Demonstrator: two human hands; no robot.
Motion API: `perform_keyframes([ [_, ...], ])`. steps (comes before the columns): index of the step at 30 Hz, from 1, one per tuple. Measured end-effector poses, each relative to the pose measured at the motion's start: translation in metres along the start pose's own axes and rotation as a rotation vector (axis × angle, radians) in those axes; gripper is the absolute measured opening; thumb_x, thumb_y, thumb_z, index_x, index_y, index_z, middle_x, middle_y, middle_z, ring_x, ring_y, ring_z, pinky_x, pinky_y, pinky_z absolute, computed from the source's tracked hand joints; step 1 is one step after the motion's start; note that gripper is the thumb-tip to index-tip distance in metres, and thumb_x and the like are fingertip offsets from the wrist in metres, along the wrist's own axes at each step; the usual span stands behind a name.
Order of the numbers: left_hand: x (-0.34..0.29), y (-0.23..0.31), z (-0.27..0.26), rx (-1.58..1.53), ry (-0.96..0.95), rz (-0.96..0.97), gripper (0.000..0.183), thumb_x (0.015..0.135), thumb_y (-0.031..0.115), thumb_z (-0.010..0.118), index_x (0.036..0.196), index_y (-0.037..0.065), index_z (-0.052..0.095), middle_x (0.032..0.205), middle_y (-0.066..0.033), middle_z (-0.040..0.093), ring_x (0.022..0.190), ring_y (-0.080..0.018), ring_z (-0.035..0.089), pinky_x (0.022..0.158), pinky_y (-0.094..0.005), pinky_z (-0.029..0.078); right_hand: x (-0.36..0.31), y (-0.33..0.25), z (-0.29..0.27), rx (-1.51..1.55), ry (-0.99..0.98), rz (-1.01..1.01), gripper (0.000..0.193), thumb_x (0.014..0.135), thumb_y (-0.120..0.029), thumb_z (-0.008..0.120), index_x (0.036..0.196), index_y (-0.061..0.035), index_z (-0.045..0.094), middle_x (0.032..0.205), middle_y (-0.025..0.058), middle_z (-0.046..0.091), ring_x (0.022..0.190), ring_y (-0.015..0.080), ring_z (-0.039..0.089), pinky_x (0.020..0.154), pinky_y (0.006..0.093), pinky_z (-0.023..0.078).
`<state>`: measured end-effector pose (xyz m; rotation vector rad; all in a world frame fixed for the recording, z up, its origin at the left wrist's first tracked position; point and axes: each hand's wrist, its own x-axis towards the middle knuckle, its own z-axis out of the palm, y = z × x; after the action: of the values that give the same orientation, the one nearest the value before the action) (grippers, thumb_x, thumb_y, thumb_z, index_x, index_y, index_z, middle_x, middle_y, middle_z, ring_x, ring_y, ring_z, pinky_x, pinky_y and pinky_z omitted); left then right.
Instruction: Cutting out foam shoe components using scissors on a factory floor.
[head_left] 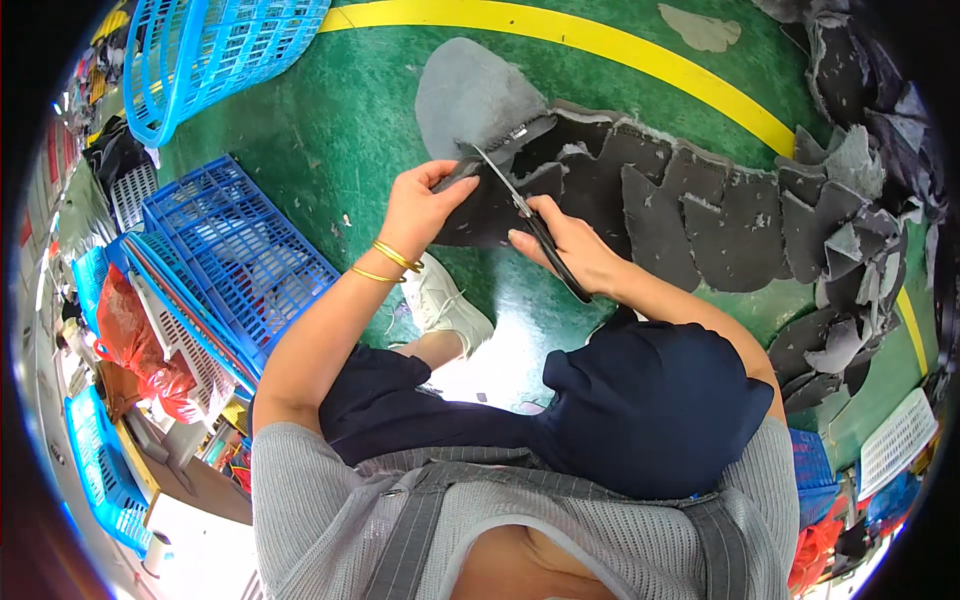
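Observation:
My left hand (pixel 418 207), with two gold bangles at the wrist, pinches the edge of a small dark grey fabric piece (pixel 462 172). In my right hand (pixel 580 248) is a pair of scissors (pixel 545 240) with black handles. Their metal blades point up and left, the tips close to the pinched fabric; whether they touch it I cannot tell. Just beyond, a light grey rounded fabric piece (pixel 472 88) lies on the floor. From there a row of overlapping dark grey cut pieces (pixel 735 235) with fuzzy edges runs to the right.
A heap of grey scraps (pixel 860 240) is at the right. Blue plastic baskets (pixel 235 250) stand at the left, beside a red plastic bag (pixel 135 330). A light blue basket (pixel 225 60) is at the upper left. Yellow tape (pixel 600 40) crosses the green floor (pixel 350 130).

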<state>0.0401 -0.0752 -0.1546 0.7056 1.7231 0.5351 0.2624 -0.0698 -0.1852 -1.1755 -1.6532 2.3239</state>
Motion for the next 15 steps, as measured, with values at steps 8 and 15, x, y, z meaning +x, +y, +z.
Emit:
perform_keyframes([
  [8, -0.003, 0.010, -0.001, -0.051, -0.010, 0.034, 0.021, 0.081, 0.010, 0.069, 0.096, -0.003, 0.065, 0.084, -0.0018, 0.065, 0.073, -0.0054, 0.057, 0.066, -0.0202, 0.047, 0.010, 0.004, -0.003, 0.332, -0.126, 0.007, 0.055, 0.091, -0.054, 0.044, 0.117, -0.0058, 0.042, 0.071, 0.0076, 0.054, 0.056, 0.0157, 0.055, 0.049, 0.0285, 0.041],
  [15, -0.002, 0.025, -0.002, 0.081, 0.012, 0.115, 0.020, 0.080, 0.010, 0.069, 0.096, -0.001, 0.066, 0.084, -0.0004, 0.065, 0.073, -0.0057, 0.057, 0.067, -0.0211, 0.047, -0.008, -0.003, -0.015, 0.277, -0.135, -0.111, 0.058, 0.090, -0.048, 0.050, 0.126, -0.0051, 0.037, 0.092, 0.0116, 0.055, 0.083, 0.0227, 0.058, 0.072, 0.0336, 0.046],
])
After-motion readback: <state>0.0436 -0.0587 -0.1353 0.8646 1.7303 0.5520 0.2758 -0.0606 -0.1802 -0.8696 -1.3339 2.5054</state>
